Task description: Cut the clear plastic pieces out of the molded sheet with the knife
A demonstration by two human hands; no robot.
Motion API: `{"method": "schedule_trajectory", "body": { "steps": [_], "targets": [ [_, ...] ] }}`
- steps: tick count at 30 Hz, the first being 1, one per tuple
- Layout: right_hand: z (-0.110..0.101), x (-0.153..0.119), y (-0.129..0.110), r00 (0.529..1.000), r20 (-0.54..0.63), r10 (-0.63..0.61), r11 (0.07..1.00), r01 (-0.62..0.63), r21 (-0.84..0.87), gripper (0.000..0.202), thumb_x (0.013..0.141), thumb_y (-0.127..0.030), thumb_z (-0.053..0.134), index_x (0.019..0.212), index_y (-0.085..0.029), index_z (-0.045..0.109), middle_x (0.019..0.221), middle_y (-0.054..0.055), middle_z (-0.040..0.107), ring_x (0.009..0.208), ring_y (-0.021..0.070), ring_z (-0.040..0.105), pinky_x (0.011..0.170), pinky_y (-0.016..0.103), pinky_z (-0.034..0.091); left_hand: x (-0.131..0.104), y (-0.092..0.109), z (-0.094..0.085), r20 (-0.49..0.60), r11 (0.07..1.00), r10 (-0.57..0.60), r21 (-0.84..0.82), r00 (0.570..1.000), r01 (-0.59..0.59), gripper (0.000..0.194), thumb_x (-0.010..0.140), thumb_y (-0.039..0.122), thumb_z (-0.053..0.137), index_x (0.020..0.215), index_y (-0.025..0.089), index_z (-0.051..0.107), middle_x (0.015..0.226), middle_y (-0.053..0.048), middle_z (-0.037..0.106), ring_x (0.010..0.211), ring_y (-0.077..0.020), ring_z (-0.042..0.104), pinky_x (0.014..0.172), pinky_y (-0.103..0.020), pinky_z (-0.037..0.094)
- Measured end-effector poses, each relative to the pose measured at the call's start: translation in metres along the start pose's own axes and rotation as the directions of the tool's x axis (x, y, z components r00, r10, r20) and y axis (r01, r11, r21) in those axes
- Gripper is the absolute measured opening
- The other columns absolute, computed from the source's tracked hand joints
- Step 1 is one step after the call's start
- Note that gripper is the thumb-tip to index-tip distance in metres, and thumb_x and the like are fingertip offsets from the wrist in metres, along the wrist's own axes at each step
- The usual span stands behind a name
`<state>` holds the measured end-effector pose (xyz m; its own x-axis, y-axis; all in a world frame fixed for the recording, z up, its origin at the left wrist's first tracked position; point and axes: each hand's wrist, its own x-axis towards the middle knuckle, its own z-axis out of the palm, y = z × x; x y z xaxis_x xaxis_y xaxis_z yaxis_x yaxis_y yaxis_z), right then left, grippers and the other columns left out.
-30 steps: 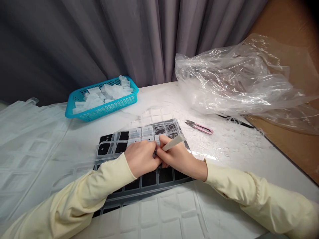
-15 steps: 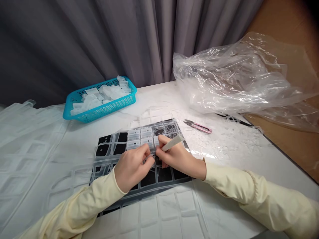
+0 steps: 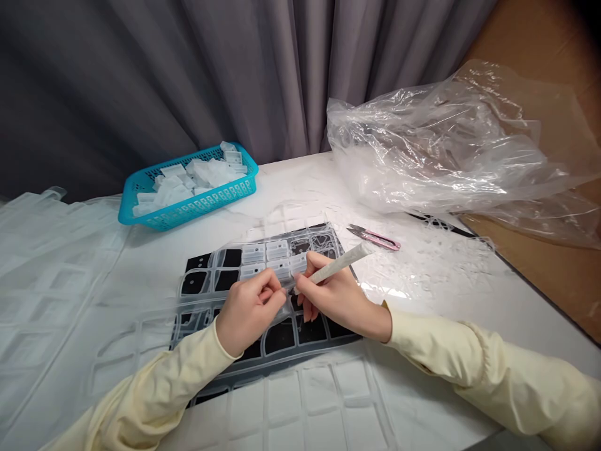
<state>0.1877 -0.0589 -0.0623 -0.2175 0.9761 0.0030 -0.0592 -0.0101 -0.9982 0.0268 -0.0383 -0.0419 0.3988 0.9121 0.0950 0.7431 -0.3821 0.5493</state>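
My left hand (image 3: 251,309) is closed in a pinch over the middle of a translucent grid frame (image 3: 282,361); what its fingertips hold is too small to make out. Facing it, my right hand (image 3: 331,291) grips a pale, pen-like tool (image 3: 340,262) whose tip points down-left towards the left fingertips. Beneath both hands, the frame lies over a black sheet (image 3: 227,280). Several clear boxes (image 3: 277,249) sit in its cells just beyond my fingers.
A blue basket (image 3: 201,202) full of clear pieces stands at the back left. Pink snips (image 3: 374,237) lie right of the sheet, near scattered clear scraps (image 3: 436,269). Behind them is a big plastic bag (image 3: 436,150). More translucent frames (image 3: 37,313) cover the left side.
The tool in my right hand has tilted lower, its back end moving right and up. My left hand's fingers have drawn closer together.
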Motion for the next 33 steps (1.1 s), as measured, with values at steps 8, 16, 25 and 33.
{"method": "schedule_trajectory", "body": {
  "steps": [8, 16, 25, 33],
  "targets": [
    [0.003, -0.001, 0.000, 0.997, 0.072, 0.025, 0.999, -0.023, -0.026, 0.020, 0.081, -0.016, 0.045, 0.066, -0.022, 0.032, 0.048, -0.009, 0.045, 0.036, 0.0094, 0.053, 0.032, 0.017, 0.040, 0.000, 0.004, 0.002, -0.053, 0.996, 0.085, 0.039, 0.995, -0.083, 0.014, 0.069, 0.020, 0.042, 0.055, 0.019, 0.041, 0.045, 0.008, 0.026, 0.040, -0.0066, 0.030, 0.044, -0.019, 0.027],
    [-0.004, -0.004, -0.006, 0.979, 0.186, -0.083, 0.955, 0.131, -0.267, 0.024, 0.077, -0.010, 0.043, 0.064, -0.021, 0.027, 0.045, -0.010, 0.036, 0.033, 0.0072, 0.050, 0.031, 0.015, 0.028, 0.001, -0.004, -0.001, -0.081, 0.992, 0.127, 0.028, 0.989, -0.125, 0.017, 0.071, 0.022, 0.045, 0.055, 0.018, 0.046, 0.044, 0.009, 0.026, 0.039, -0.0056, 0.028, 0.041, -0.017, 0.027],
    [-0.008, -0.007, -0.004, 0.969, 0.204, -0.137, 0.901, 0.208, -0.381, 0.025, 0.076, -0.007, 0.043, 0.065, -0.021, 0.025, 0.045, -0.011, 0.038, 0.033, 0.0063, 0.049, 0.035, 0.015, 0.029, -0.003, -0.012, -0.001, -0.140, 0.993, 0.110, -0.024, 0.984, -0.114, 0.020, 0.073, 0.027, 0.048, 0.055, 0.018, 0.047, 0.043, 0.009, 0.024, 0.038, -0.0053, 0.028, 0.041, -0.017, 0.029],
    [-0.008, -0.009, -0.003, 0.971, 0.162, -0.178, 0.880, 0.230, -0.415, 0.025, 0.082, -0.013, 0.046, 0.065, -0.021, 0.029, 0.041, -0.011, 0.039, 0.034, 0.0071, 0.049, 0.040, 0.017, 0.033, -0.002, -0.011, -0.001, -0.069, 0.990, 0.127, -0.052, 0.989, -0.131, 0.019, 0.074, 0.027, 0.048, 0.057, 0.017, 0.048, 0.044, 0.010, 0.024, 0.038, -0.0052, 0.030, 0.042, -0.017, 0.030]
  ]
}}
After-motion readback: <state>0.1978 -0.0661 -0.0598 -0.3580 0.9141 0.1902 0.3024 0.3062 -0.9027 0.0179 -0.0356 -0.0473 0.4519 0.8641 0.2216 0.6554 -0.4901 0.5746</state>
